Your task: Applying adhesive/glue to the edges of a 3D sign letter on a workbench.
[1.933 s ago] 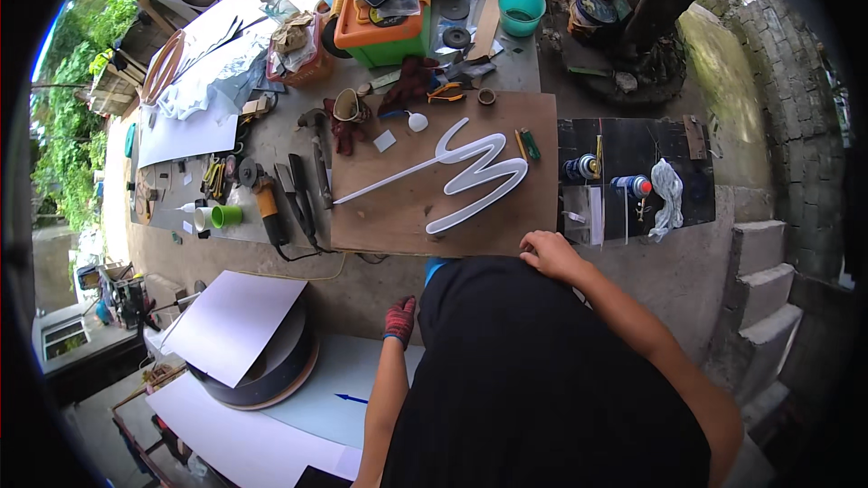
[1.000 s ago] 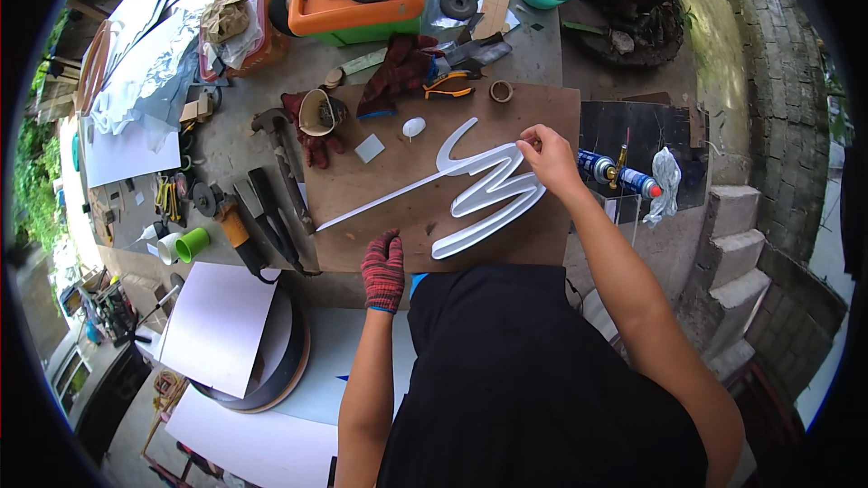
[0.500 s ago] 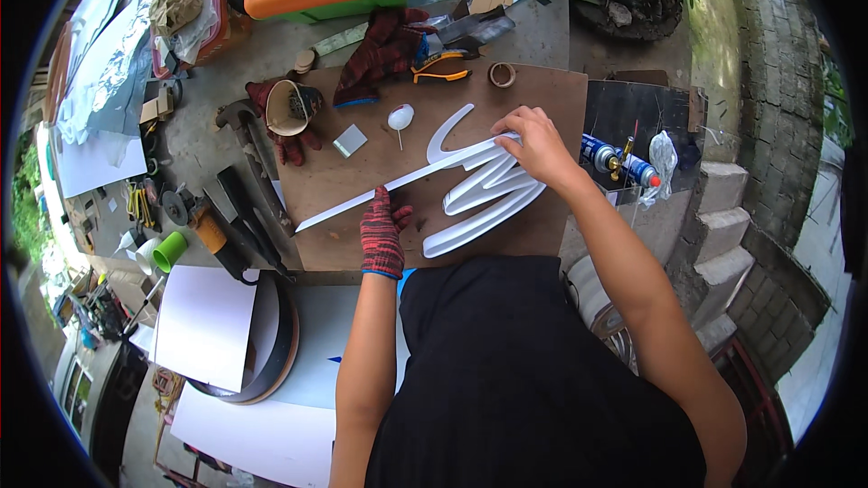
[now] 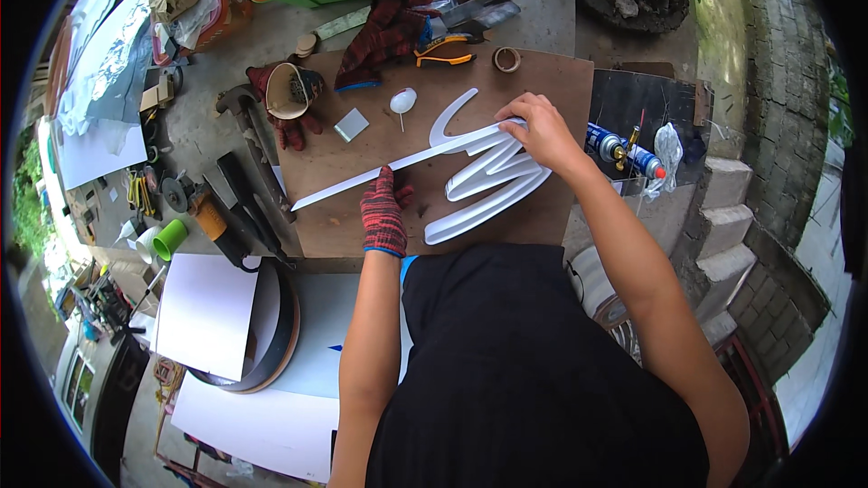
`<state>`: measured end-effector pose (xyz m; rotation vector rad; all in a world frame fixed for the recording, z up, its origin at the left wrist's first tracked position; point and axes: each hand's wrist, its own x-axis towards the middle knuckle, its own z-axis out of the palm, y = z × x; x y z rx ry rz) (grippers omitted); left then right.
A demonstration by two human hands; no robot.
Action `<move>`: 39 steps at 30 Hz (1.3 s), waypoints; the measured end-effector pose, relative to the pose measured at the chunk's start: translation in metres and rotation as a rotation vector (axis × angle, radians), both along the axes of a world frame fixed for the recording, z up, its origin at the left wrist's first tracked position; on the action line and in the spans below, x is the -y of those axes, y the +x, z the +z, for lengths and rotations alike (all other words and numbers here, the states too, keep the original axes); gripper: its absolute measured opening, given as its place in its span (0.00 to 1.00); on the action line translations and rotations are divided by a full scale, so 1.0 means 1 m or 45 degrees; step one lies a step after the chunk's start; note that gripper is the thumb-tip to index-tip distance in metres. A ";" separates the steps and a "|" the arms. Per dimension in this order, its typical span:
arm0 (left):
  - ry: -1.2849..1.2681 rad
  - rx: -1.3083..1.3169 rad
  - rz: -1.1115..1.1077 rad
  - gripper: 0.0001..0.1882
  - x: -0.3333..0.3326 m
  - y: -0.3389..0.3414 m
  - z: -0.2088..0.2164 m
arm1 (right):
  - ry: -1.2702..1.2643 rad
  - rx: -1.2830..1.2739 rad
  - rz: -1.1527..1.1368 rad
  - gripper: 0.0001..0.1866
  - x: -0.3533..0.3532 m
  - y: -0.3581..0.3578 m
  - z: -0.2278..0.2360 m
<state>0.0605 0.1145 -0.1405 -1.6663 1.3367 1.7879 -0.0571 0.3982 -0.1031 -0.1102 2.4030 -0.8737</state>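
A long, narrow white strip (image 4: 339,187) slants over the brown board, its far left end free. My left hand (image 4: 383,211), in a red and black knit glove, grips it near the middle with the thumb along its edge. My bare right hand (image 4: 541,133) pinches the strip's right end against a white curved letter-shaped piece (image 4: 479,218). That piece has raised side walls and zigzag strokes and lies on the board under and beside my right hand. My right fingers hide where strip and piece meet.
On the board (image 4: 362,230) are a white blob on a stick (image 4: 403,101), a small pale square block (image 4: 351,125) and a tape roll (image 4: 506,59). Around them are orange-handled pliers (image 4: 446,51), a cup (image 4: 291,90), a hammer (image 4: 240,107), an angle grinder (image 4: 210,221) and gas canisters (image 4: 604,142).
The view has shifted slightly, so the bench sits a little higher in the picture. Both hands keep their hold on the strip, with only slight finger movement at the right end.
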 end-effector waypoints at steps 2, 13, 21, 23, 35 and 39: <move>-0.008 -0.001 -0.019 0.25 -0.001 -0.005 0.002 | 0.011 -0.009 0.019 0.08 -0.001 0.000 0.000; -0.105 -0.025 -0.133 0.23 0.000 -0.010 0.005 | 0.080 0.009 0.182 0.09 -0.001 -0.006 -0.001; -0.167 -0.072 -0.216 0.23 0.001 -0.014 0.004 | 0.102 0.023 0.212 0.10 -0.001 -0.008 -0.002; -0.161 -0.072 -0.210 0.23 0.001 -0.015 0.003 | 0.099 0.019 0.217 0.10 -0.002 -0.008 -0.003; -0.152 -0.041 -0.282 0.25 0.006 -0.009 -0.002 | 0.076 0.011 0.193 0.09 -0.001 -0.008 -0.003; -0.183 -0.040 -0.280 0.25 -0.001 -0.005 0.004 | 0.080 -0.010 0.204 0.09 -0.003 -0.008 -0.006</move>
